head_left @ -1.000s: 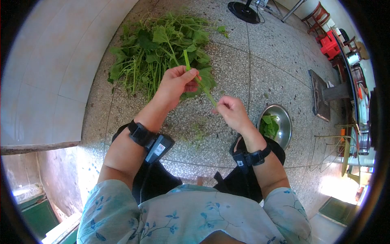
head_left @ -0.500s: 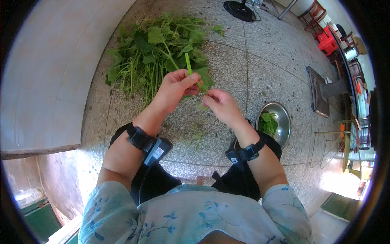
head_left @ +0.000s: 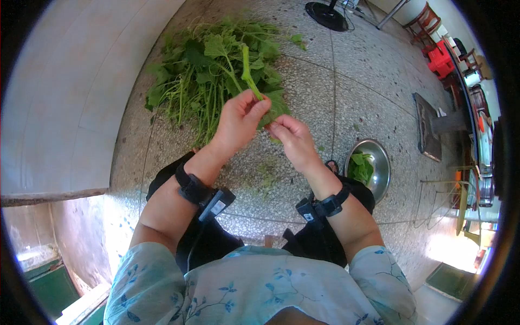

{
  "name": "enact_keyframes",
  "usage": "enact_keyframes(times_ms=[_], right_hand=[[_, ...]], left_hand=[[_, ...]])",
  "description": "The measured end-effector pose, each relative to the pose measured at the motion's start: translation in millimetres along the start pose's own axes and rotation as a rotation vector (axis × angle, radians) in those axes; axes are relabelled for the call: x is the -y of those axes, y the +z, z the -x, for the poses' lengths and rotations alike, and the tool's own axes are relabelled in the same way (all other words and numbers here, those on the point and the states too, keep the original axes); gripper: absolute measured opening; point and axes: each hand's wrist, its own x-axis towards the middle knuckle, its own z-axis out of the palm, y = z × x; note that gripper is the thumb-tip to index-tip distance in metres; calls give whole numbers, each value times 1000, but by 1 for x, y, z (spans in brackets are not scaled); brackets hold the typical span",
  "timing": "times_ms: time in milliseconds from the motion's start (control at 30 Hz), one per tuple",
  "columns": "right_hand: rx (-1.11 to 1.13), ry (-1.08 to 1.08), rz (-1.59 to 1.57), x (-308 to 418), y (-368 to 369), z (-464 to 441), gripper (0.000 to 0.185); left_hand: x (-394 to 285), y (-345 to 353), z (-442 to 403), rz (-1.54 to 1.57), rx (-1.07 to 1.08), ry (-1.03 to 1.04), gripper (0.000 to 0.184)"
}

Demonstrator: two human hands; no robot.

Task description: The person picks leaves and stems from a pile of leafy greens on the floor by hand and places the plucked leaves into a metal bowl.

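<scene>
My left hand [head_left: 242, 117] is closed around a green leafy stem [head_left: 247, 74], whose thick cut end points up and away from me. Just to its right, my right hand [head_left: 293, 139] pinches at the lower part of the same stem, near a leaf; what lies between its fingertips is mostly hidden. Beyond my hands a big heap of leafy green vines [head_left: 211, 70] lies on the floor, long stems toward me. To the right of my right forearm stands a steel bowl [head_left: 382, 168] with some green leaves [head_left: 360, 168] inside.
Speckled stone floor [head_left: 303, 179] lies under everything, with small green scraps about. A pale tiled wall face [head_left: 59, 97] rises at left. A round black stand base [head_left: 326, 16] is at the top. On the right are a red stool [head_left: 440, 59], a dark flat board [head_left: 427, 127] and a wire rack [head_left: 433, 197].
More of the stem now sticks up above my left hand, and it leans differently. My hands have shifted slightly. The whole view has moved a little.
</scene>
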Motion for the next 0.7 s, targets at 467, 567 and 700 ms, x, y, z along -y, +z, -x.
enact_keyframes(times_ms=[467, 567, 700], right_hand=[[-34, 87, 84, 1, -7, 11, 20], [-11, 75, 153, -1, -9, 14, 21], [-31, 91, 106, -4, -13, 16, 20]], left_hand=[[-6, -24, -12, 239, -150, -158, 16], [-5, -28, -14, 321, -166, -190, 17], [-6, -30, -13, 371, -194, -214, 18]])
